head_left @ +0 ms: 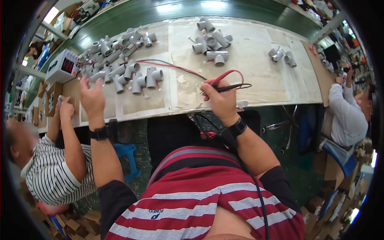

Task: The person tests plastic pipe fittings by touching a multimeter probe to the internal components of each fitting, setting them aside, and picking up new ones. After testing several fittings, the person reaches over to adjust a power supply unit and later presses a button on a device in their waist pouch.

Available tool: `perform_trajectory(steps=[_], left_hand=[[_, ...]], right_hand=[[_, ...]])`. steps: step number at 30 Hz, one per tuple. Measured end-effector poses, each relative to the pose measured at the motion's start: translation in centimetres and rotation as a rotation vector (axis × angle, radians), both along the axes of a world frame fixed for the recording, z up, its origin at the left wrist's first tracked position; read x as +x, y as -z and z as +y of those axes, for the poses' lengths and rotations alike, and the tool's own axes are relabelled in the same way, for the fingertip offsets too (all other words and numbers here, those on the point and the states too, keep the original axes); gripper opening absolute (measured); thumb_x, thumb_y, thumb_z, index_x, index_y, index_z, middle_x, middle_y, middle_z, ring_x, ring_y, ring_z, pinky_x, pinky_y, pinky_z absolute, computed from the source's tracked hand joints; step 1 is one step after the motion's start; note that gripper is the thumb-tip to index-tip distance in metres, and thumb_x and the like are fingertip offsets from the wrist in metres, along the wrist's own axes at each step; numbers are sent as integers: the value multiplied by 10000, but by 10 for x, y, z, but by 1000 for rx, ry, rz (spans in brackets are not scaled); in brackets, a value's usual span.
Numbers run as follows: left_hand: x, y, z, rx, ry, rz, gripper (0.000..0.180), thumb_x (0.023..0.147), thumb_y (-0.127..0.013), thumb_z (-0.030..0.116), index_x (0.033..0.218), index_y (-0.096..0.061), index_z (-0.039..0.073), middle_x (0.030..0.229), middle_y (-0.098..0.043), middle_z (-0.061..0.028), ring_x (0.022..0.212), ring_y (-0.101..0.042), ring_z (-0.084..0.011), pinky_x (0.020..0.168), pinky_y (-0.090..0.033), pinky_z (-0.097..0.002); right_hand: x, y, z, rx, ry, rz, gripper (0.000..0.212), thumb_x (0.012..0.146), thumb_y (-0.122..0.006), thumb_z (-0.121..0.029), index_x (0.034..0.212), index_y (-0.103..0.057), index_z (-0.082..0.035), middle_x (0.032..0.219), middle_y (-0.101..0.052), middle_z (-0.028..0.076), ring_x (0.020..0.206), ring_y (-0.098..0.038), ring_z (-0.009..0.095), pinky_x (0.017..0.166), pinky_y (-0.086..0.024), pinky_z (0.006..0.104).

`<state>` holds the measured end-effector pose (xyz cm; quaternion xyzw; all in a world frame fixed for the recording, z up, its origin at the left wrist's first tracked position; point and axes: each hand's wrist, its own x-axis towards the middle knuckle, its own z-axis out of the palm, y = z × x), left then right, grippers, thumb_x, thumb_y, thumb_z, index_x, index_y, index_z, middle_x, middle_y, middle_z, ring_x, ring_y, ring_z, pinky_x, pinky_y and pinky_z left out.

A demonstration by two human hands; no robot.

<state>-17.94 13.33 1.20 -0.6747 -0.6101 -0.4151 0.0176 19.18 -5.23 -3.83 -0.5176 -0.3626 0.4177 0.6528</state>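
Gripping 2 probes [219, 79], partly hidden.

Tbl [248, 76]: L fittings pile [114, 56], disp box [58, 68] L of it | ctr pile [212, 41] far side | R pile [289, 59]

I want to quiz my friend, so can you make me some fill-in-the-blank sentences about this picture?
The right hand holds a black probe and another probe coloured ____.
The left hand is near a heap of pipe fittings coloured ____.
The co-worker in the black-and-white striped shirt is on the person's ____ side.
Between the co-worker and the person stands a stool coloured ____.

Missing words: red; grey; left; blue.
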Motion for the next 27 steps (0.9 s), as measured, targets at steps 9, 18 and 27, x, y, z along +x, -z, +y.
perform_trajectory(steps=[9, 18, 27], left_hand=[[264, -17, 3, -294, 743, 101, 316, 856, -727, 170, 1118, -691, -3, 1145, -673, -238, 1077, -638, -422, 937, -524, -482], [312, -7, 14, -210, 1025, 446, 355, 767, -643, -19, 1118, -641, 28, 1116, -616, -212, 1045, -615, -425, 930, -516, -457], [317, -11, 41, -525, 866, 742, 374, 740, -741, 128, 1075, -672, -23, 1115, -671, -222, 1084, -640, -402, 928, -526, -440]], right_hand=[[25, -10, -19, -66, 3, 28, 125, 963, -703, -106, 1021, -693, 4, 839, -714, 55, 679, -637, 98, 593, -526, 233], [22, 3, -25, -75, -81, -48, 119, 942, -733, -132, 1003, -704, -35, 761, -663, -12, 648, -605, 69, 596, -508, 264], [22, 4, -20, -17, -86, -92, 146, 945, -744, -156, 1006, -704, -30, 769, -665, -10, 647, -606, 68, 594, -504, 256]])
